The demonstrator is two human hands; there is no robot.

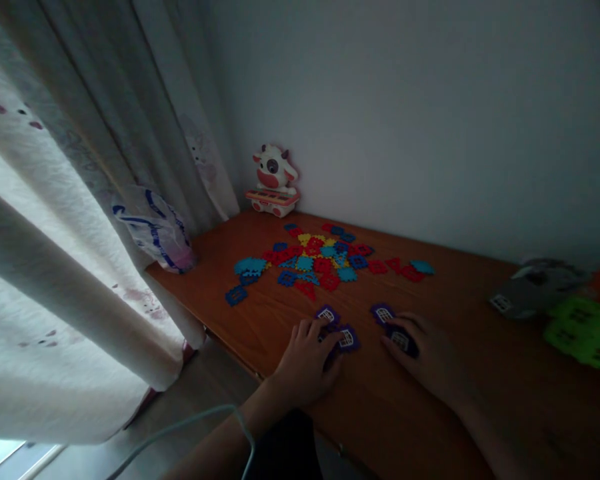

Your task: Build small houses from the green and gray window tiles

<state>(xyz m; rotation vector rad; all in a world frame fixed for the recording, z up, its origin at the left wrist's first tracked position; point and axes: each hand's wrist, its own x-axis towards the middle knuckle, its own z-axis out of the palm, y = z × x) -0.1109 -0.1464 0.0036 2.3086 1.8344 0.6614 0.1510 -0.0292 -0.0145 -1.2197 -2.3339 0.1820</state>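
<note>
My left hand (310,360) is at the table's near side, its fingers curled over purple interlocking tiles with white window grids. One window tile (326,315) shows beyond its fingertips, and another (349,339) sticks out by the index finger. To the right, my right hand (433,357) has thumb and fingers around a dark purple window tile (401,341). A further purple tile (382,313) lies at its fingertips, touching or very close to the held one. The palms hide parts of the tiles.
Red, blue and yellow interlocking tiles (313,260) lie spread beyond my hands. A cow toy piano (273,183) stands by the wall. A plastic bag (157,230) is near the curtain (145,320). Grey (533,290) and green (585,330) pieces lie at right. A cable (195,419) crosses my left forearm.
</note>
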